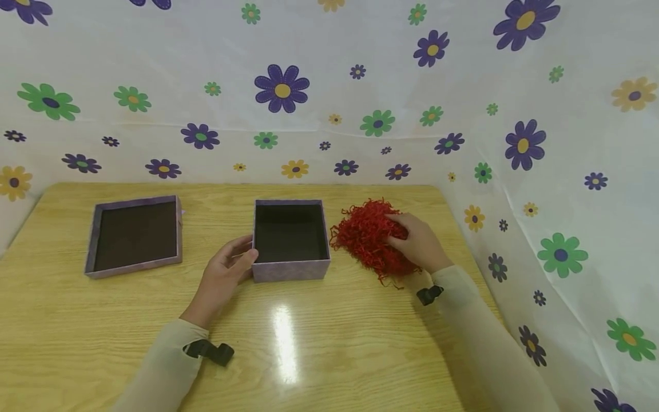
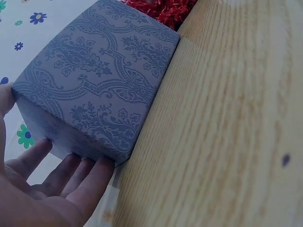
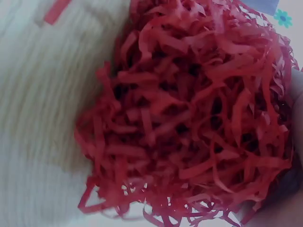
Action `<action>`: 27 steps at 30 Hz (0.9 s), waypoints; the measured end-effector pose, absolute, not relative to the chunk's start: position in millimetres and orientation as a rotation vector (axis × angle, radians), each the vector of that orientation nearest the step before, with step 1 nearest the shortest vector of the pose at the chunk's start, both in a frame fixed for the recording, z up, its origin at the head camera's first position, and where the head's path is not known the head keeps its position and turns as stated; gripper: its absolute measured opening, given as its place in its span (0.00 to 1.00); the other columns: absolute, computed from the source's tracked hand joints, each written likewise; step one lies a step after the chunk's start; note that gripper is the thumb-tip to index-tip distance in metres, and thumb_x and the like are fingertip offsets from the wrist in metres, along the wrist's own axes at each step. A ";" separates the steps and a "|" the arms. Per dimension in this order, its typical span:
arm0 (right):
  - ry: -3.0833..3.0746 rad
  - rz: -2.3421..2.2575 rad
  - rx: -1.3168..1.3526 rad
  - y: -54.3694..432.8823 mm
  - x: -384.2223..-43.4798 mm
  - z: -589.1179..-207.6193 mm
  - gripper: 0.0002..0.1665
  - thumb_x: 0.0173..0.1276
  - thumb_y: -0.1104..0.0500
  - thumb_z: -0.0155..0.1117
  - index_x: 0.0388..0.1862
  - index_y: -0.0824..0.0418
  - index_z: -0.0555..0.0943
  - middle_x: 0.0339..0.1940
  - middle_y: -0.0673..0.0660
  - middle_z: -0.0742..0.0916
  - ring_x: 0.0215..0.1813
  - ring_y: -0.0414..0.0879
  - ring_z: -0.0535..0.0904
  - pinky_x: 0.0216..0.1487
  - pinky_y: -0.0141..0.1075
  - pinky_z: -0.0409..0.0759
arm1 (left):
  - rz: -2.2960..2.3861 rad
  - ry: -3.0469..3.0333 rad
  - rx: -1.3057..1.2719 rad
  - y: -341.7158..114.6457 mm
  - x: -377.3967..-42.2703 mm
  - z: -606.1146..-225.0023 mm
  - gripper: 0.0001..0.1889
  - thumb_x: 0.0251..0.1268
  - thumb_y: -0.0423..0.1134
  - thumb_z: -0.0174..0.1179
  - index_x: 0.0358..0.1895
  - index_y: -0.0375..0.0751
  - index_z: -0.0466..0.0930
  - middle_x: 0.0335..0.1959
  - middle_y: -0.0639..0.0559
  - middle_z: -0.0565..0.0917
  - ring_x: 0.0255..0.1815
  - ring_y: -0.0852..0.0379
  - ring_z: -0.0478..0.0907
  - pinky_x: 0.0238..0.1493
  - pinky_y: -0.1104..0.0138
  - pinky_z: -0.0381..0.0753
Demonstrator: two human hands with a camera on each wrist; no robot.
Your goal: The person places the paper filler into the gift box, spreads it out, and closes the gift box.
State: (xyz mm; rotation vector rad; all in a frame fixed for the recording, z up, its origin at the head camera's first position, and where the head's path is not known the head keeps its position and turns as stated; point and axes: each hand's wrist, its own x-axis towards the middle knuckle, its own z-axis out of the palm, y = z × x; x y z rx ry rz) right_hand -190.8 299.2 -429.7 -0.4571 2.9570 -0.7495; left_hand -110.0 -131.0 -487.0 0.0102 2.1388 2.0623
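Red shreds (image 1: 362, 232), right of box (image 1: 290, 271); my right hand (image 1: 418, 243) grips them, thumb and fingers half closed. Left hand (image 1: 223, 273), fingers loosely spread, rests against box's left side. Step, I judge: gathering. Next calls for keeping strands together.

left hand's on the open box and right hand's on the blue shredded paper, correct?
The shredded paper is red, not blue, as the head view shows. The left hand is on the open box and the right hand on the shredded paper.
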 end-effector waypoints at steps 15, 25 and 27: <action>3.040 -0.725 -0.521 302.3 -195.3 -402.9 0.30 0.73 0.60 0.69 0.73 0.60 0.76 0.65 0.64 0.81 0.67 0.62 0.76 0.68 0.59 0.74 | 2.061 2.115 0.013 -133.4 -111.8 -486.4 0.33 0.78 0.55 0.59 0.79 0.48 0.65 0.74 0.45 0.70 0.72 0.47 0.69 0.62 0.70 0.78; 3.082 -0.749 -0.543 305.1 -202.4 -385.0 0.30 0.74 0.60 0.69 0.73 0.61 0.76 0.65 0.65 0.81 0.67 0.62 0.76 0.67 0.60 0.74 | 2.076 2.092 0.016 -133.4 -111.1 -485.8 0.33 0.78 0.54 0.59 0.79 0.48 0.65 0.74 0.44 0.70 0.73 0.46 0.69 0.61 0.72 0.79; 3.099 -0.767 -0.554 306.7 -204.2 -379.8 0.30 0.73 0.60 0.69 0.72 0.60 0.76 0.65 0.64 0.82 0.67 0.62 0.75 0.68 0.60 0.73 | 2.080 2.087 0.016 -133.3 -110.7 -485.3 0.33 0.78 0.54 0.59 0.79 0.48 0.65 0.74 0.44 0.69 0.73 0.46 0.69 0.61 0.72 0.78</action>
